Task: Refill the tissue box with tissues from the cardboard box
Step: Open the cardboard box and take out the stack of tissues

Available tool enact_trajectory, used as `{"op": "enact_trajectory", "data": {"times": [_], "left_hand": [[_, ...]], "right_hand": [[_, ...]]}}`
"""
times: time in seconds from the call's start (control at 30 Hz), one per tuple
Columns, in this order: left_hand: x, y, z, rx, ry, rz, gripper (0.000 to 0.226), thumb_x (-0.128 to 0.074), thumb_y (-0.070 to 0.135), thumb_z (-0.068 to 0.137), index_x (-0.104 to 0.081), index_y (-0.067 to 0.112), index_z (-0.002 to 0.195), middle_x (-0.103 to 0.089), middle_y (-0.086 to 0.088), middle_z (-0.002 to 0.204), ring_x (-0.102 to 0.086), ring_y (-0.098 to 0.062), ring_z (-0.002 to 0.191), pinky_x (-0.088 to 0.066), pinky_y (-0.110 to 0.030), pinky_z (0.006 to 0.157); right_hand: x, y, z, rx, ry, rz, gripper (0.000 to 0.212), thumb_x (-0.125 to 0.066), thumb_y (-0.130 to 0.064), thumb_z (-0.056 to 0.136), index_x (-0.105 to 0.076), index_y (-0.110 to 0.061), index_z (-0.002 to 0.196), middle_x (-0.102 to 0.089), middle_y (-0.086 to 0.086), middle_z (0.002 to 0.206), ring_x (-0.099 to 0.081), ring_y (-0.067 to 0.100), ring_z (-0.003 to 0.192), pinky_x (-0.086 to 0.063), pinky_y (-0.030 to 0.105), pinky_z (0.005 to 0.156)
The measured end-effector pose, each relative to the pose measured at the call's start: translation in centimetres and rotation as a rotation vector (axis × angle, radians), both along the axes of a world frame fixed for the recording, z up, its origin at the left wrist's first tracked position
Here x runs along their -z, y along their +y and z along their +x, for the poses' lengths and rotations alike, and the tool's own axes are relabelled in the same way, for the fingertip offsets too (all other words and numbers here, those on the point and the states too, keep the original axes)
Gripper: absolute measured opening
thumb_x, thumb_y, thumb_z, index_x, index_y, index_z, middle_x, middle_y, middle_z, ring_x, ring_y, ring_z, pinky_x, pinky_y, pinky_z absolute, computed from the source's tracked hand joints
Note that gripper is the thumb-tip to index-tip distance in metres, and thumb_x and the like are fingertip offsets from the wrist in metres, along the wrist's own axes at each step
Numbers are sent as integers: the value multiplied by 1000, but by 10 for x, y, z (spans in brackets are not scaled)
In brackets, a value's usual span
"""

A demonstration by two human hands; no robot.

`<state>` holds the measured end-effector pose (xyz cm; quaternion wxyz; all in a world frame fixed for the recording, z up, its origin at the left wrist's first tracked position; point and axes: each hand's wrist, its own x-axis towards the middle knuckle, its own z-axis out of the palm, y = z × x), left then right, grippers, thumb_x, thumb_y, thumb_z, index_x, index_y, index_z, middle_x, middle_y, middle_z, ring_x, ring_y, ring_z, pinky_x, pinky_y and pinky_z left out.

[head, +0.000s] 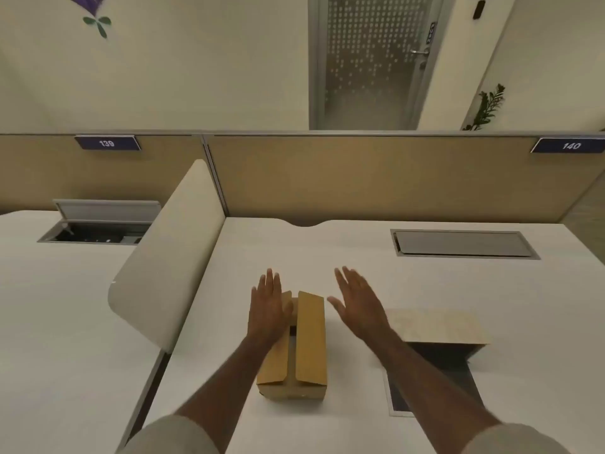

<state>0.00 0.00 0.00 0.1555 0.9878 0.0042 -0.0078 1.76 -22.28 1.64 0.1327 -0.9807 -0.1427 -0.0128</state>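
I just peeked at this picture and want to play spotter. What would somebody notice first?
First, two bare hands stretched out flat mid-desk: the left hand over a brown cardboard box with its top flaps parted, the right hand open just right of it. Next, the tissue box, pale and open, at the right under that arm. Behind, signs 139 and 140 on the tan divider.

- I see an office: numbered desk plates point(107, 143) on tan partition panels point(376, 178).
- White worktop point(327, 257) with a cable hatch point(465, 244).
- Frosted glass door point(370, 60) behind.
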Motion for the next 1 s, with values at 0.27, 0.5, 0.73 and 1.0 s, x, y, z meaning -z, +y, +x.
{"op": "enact_trajectory", "data": {"times": [0.27,0.5,0.73,1.0], "left_hand": [[12,-6,-21,-220,193,-230,93,-40,66,90,4,16,155,9,-4,165,-3,-28,153,-24,-57,115],[13,-6,-19,-238,144,-389,77,-47,44,92,-11,19,155,-24,-2,162,-33,-27,144,-34,-46,113],[10,18,-19,-173,53,-542,61,-48,33,97,-26,22,153,-43,-3,153,-49,-26,135,-42,-40,107],[12,89,-23,-233,9,-534,52,-51,22,97,-40,28,147,-70,-9,116,-65,-9,83,-51,-21,69]], "right_hand": [[25,45,-41,248,457,354,79,-42,-60,95,-7,-25,157,-9,0,166,-16,25,151,-27,46,117],[20,76,-49,249,629,423,106,-67,-60,74,-8,-24,154,-14,6,164,-32,32,143,-41,47,106],[23,80,-60,231,574,432,92,-63,-39,86,-4,-22,155,-12,6,164,-39,32,138,-46,45,105],[25,4,-85,583,508,975,30,-57,-10,90,-51,-32,109,-65,8,110,-63,15,92,-57,38,75]]}}
